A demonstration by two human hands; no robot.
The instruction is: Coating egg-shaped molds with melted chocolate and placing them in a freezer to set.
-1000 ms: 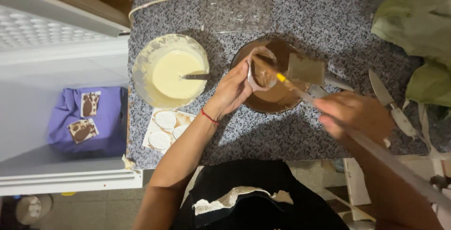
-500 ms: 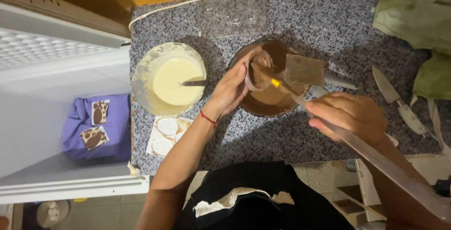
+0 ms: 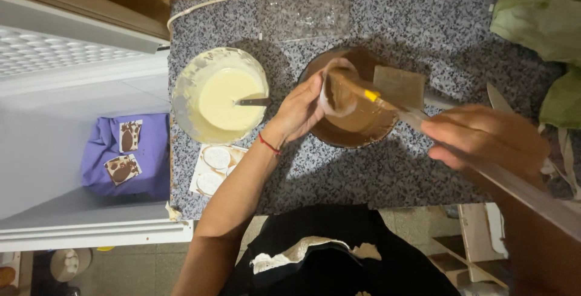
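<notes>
Down over the brown bowl (image 3: pixel 354 130), both hands work above a speckled grey stone desk (image 3: pixel 375 169).
Curled, the left hand (image 3: pixel 301 110) grips a small cup (image 3: pixel 339 95) tilted over the brown bowl's chocolate mix; the right hand (image 3: pixel 484 139), fingers closed, pinches a yellow-tipped spatula (image 3: pixel 387 105) whose end reaches the cup. Left of the brown bowl stands a cream batter bowl (image 3: pixel 219 95) holding a spoon (image 3: pixel 253 101); beyond that, off the desk edge, an open white freezer (image 3: pixel 72 163) holds a purple packet (image 3: pixel 127 157). Right of the brown bowl lies a green bag (image 3: pixel 538 12).
</notes>
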